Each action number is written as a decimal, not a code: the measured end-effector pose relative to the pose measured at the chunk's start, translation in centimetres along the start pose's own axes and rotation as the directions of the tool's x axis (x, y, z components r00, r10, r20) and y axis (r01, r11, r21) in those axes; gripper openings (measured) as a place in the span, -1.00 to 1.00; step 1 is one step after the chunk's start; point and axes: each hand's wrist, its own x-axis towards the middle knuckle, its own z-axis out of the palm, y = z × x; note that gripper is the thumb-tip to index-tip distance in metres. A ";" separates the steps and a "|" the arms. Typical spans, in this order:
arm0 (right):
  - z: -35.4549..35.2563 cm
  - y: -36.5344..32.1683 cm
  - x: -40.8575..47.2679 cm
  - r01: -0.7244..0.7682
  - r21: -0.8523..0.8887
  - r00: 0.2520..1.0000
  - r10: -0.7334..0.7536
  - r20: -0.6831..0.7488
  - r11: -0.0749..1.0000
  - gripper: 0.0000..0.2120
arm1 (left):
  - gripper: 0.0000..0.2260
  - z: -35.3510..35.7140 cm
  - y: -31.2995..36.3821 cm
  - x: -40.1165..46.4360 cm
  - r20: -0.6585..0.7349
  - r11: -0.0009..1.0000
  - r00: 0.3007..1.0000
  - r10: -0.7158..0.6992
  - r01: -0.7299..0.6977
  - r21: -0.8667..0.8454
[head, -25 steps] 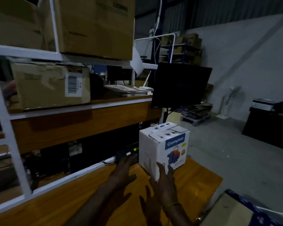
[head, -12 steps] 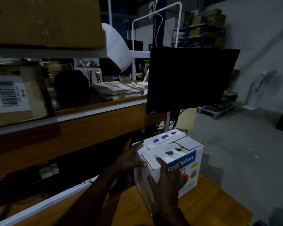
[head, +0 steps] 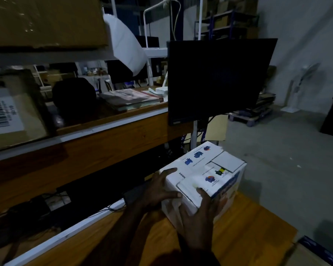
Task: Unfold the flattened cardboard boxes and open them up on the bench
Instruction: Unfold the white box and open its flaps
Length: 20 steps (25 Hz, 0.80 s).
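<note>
A white printed cardboard box (head: 204,169), set up as a cube with its top flaps folded down, stands on the wooden bench (head: 248,231) near the far right end. My left hand (head: 158,191) lies against its left side, fingers spread, thumb over the top edge. My right hand (head: 198,221) presses on the near corner with spread fingers reaching onto the top flap. Blue and orange product pictures show on the top and on the right face.
A dark monitor (head: 217,79) hangs just above and behind the box. A wooden shelf (head: 104,139) with books and brown cartons runs along the left. Another flat box (head: 313,250) sits at the lower right corner. Open concrete floor lies to the right.
Both hands have reached forward from the bench onto the white box and now press on it. The view has moved closer and tilted down toward the box.
</note>
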 end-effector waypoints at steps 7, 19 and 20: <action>-8.4 1.2 -3.4 -0.014 0.167 0.971 0.053 -0.232 0.986 -0.41 | -0.22 0.5 1.5 -8.9 -0.013 0.999 0.999 -0.040 0.041 0.032; -12.8 -5.2 -22.3 0.079 0.304 0.983 -0.024 -0.182 0.949 -0.37 | -0.25 -0.1 3.5 -35.0 -0.352 0.986 0.930 -0.107 0.145 0.086; -12.8 -5.6 -23.5 0.086 0.307 0.986 -0.037 -0.161 0.948 -0.38 | -0.27 -0.4 3.3 -36.7 -0.381 0.982 0.919 -0.101 0.153 0.108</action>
